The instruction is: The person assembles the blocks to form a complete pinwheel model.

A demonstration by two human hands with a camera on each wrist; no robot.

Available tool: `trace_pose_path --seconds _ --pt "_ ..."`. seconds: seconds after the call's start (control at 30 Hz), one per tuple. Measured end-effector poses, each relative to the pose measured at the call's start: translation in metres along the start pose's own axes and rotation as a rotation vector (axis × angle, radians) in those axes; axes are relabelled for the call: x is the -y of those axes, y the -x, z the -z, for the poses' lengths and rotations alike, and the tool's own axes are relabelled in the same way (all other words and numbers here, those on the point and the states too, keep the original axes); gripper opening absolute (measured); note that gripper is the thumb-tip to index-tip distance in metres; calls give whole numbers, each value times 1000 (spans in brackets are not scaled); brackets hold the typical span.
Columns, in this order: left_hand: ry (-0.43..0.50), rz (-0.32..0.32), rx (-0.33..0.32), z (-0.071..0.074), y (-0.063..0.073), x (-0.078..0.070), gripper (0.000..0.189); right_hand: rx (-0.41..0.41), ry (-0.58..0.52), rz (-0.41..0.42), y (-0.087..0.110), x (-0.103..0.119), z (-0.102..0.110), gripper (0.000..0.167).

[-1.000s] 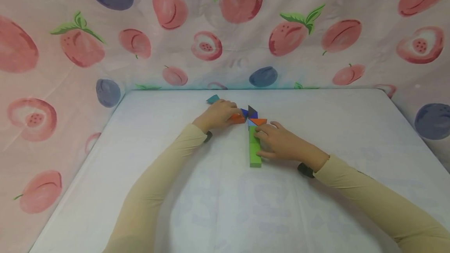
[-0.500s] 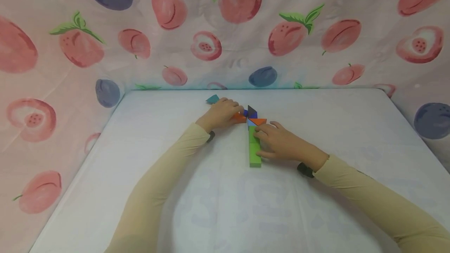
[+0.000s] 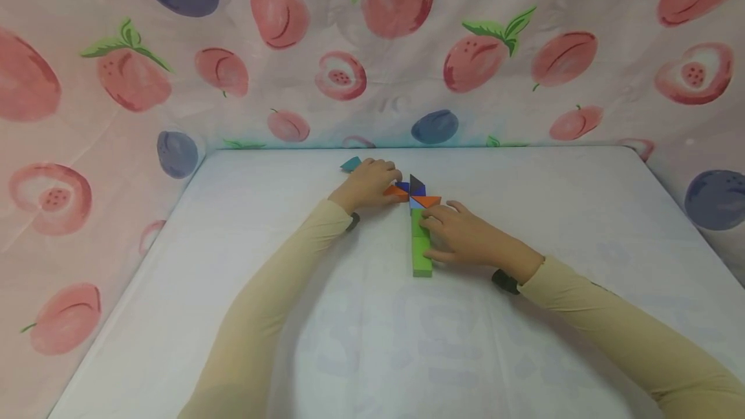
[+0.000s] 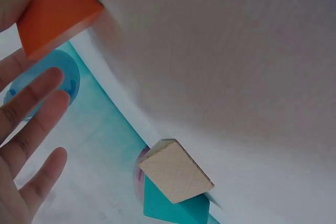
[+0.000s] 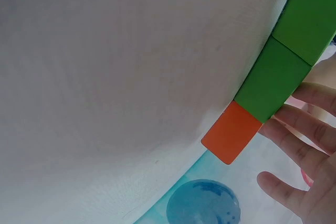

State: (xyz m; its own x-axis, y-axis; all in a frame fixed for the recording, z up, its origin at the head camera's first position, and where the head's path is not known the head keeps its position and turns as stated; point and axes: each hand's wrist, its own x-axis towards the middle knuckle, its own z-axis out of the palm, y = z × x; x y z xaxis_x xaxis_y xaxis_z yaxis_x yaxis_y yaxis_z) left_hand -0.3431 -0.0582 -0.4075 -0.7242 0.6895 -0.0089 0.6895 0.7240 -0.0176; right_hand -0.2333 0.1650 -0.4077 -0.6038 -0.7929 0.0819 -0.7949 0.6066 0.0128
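My left hand (image 3: 369, 185) pinches an orange triangular block (image 4: 58, 17) between thumb and index finger, the other fingers spread. That block lies left of a pinwheel-like cluster. The cluster holds a dark blue block (image 3: 403, 185), a dark-faced blue triangle (image 3: 417, 185), a second orange triangle (image 3: 427, 201) and a light blue piece (image 3: 414, 203). Two green blocks (image 3: 421, 257) run end to end toward me below it. Along their right side rests my right hand (image 3: 465, 235); in the right wrist view its extended fingers touch the green edge (image 5: 273, 77).
A teal block (image 3: 351, 164) sits behind my left hand, near the back edge of the white table (image 3: 553, 205); a bare-wood face (image 4: 176, 171) shows beside its teal side in the left wrist view. A fruit-printed cloth (image 3: 401, 83) hangs behind and at both sides.
My left hand has shifted slightly right, bringing the orange triangular block closer to the cluster. The dark blue block beside it shows a little differently. My right hand and the green blocks have stayed put.
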Motion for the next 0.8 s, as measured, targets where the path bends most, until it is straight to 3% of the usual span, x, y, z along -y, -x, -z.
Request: trace_pose_path --seconds 0.3,0.67,0.8 --pt "0 -13 14 2 -1 0 40 -22 15 15 0 -1 -1 57" --pt "-115 24 -5 -2 2 4 40 -39 13 18 1 -1 -1 55" --pt "-101 15 -1 -4 2 4 37 -32 3 14 0 -1 -2 55"
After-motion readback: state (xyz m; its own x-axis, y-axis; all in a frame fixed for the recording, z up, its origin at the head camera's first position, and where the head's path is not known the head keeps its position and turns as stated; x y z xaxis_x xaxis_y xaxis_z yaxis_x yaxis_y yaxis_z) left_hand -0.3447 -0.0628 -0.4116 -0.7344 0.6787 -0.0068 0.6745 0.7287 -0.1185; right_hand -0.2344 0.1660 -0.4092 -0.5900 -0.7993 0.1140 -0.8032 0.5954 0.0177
